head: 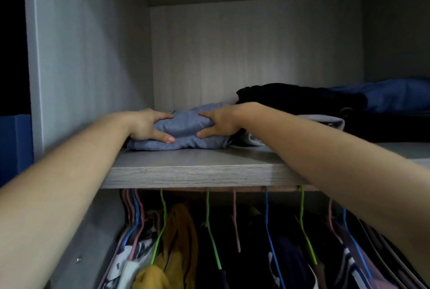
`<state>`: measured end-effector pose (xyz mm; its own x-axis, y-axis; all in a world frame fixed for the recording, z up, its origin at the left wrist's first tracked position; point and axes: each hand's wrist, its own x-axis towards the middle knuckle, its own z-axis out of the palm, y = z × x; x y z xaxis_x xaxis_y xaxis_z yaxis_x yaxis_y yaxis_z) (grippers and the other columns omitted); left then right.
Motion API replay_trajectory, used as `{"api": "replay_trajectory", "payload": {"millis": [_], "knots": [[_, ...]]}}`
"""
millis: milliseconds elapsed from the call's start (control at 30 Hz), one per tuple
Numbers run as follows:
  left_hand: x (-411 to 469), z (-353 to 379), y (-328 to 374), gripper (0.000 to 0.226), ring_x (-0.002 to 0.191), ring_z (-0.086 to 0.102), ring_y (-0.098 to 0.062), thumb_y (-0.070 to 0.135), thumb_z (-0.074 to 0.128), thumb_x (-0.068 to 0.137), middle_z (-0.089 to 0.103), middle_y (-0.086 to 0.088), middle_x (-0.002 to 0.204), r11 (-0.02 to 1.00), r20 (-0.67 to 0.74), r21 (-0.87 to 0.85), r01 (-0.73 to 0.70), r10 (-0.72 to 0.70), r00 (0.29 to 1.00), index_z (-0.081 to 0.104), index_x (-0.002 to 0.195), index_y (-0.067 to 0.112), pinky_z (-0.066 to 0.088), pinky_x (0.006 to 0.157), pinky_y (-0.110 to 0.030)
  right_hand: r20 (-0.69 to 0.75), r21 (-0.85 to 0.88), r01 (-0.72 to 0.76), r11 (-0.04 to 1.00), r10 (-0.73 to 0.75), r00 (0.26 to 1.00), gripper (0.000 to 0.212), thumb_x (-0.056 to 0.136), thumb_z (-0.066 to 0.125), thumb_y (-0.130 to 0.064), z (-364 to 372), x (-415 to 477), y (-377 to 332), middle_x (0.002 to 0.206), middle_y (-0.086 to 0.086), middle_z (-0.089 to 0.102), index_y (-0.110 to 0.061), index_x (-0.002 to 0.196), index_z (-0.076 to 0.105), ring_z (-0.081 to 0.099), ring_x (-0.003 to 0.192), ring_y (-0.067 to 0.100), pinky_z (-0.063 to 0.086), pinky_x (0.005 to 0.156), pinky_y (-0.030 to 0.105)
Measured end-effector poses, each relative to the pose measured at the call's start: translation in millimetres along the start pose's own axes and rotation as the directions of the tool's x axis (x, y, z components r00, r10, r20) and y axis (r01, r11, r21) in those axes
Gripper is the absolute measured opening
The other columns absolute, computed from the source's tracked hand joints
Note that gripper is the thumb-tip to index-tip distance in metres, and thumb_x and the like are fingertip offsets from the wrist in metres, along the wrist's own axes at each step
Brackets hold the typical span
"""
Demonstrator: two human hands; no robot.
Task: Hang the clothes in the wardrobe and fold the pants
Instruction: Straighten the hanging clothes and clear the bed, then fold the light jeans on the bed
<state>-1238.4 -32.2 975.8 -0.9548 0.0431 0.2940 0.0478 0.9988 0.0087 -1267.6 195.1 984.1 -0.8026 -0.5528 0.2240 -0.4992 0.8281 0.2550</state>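
The left hand [147, 125] is gripping one end of the folded blue-grey fabric pants [183, 129] and the right hand [217, 123] is gripping the other, thumbs in front. The pants are lying on the pale wooden wardrobe shelf [190, 172], near its front edge. They are probably being stowed. Next, sliding them back looks sensible, since open shelf is lying behind. The white wardrobe side wall [93, 67] is crowding the left and the pile of black folded clothes [290, 95] the right.

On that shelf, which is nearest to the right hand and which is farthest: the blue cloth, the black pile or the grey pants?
1. The grey pants: at left, in the grip of the right hand.
2. The black pile: in the middle, just behind the wrist.
3. The blue cloth: at the far right.
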Motion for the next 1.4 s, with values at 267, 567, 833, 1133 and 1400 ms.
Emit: {"api": "replay_trajectory", "payload": {"millis": [267, 567, 833, 1133, 1400], "knots": [[-21, -20, 11, 0.093, 0.134, 0.039, -0.044, 0.085, 0.019, 0.085, 0.043, -0.025, 0.146, 0.995, -0.605, -0.102, -0.002, -0.060, 0.794, 0.048, 0.142, 0.017, 0.035, 0.111, -0.055, -0.611, 0.086, 0.025, 0.996, 0.033, 0.791, 0.056, 0.101, 0.039, -0.056, -27, -73, 63, 0.146, 0.013, 0.047, -0.023, 0.146, 0.047, 0.046, 0.134, 0.032, 0.037, 0.111, 0.039], [-91, 34, 194, 0.058, 0.142, 0.028, -0.040, 0.051, 0.030, 0.101, 0.033, -0.019, 0.155, 0.924, -0.937, 0.018, -0.383, 0.149, 0.315, 0.041, 0.147, 0.018, 0.028, 0.109, -0.054, -0.727, -0.061, -0.477, 0.877, 0.289, 0.623, 0.063, 0.102, 0.034, -0.057, 33, -267, 141, 0.162, 0.014, 0.025, -0.022, 0.154, 0.032, 0.026, 0.147, 0.033, 0.029, 0.115, 0.046], [-159, 48, 408, 0.062, 0.148, 0.021, -0.036, 0.050, 0.027, 0.101, 0.023, -0.019, 0.160, 0.794, -0.904, -0.004, -0.607, 0.256, 0.341, 0.030, 0.153, 0.017, 0.022, 0.114, -0.054, -0.799, -0.258, -0.734, 0.629, 0.288, 0.527, 0.060, 0.101, 0.030, -0.054, 26, -497, 175, 0.162, 0.016, 0.024, -0.022, 0.151, 0.037, 0.018, 0.151, 0.034, 0.010, 0.124, 0.050], [-332, 72, 687, 0.062, 0.150, 0.018, -0.033, 0.050, 0.027, 0.101, 0.019, -0.017, 0.162, 0.522, -0.928, -0.221, -0.824, 0.149, 0.343, 0.028, 0.155, 0.018, 0.017, 0.118, -0.051, -0.777, -0.217, -0.926, 0.308, 0.520, 0.355, 0.065, 0.099, 0.034, -0.050, 49, -835, 219, 0.164, 0.020, 0.014, -0.017, 0.155, 0.030, 0.011, 0.152, 0.034, 0.010, 0.124, 0.050], [-505, 187, 956, 0.067, 0.150, 0.010, -0.036, 0.050, 0.034, 0.100, 0.011, -0.019, 0.163, 0.273, -0.640, -0.347, -0.897, 0.630, 0.440, 0.023, 0.156, 0.015, 0.017, 0.116, -0.062, -0.485, -0.342, -0.935, 0.096, 0.834, 0.263, 0.067, 0.098, 0.047, -0.046, 133, -1120, 233, 0.163, 0.021, 0.018, -0.013, 0.154, 0.030, 0.016, 0.151, 0.037, 0.016, 0.122, 0.054]]}}
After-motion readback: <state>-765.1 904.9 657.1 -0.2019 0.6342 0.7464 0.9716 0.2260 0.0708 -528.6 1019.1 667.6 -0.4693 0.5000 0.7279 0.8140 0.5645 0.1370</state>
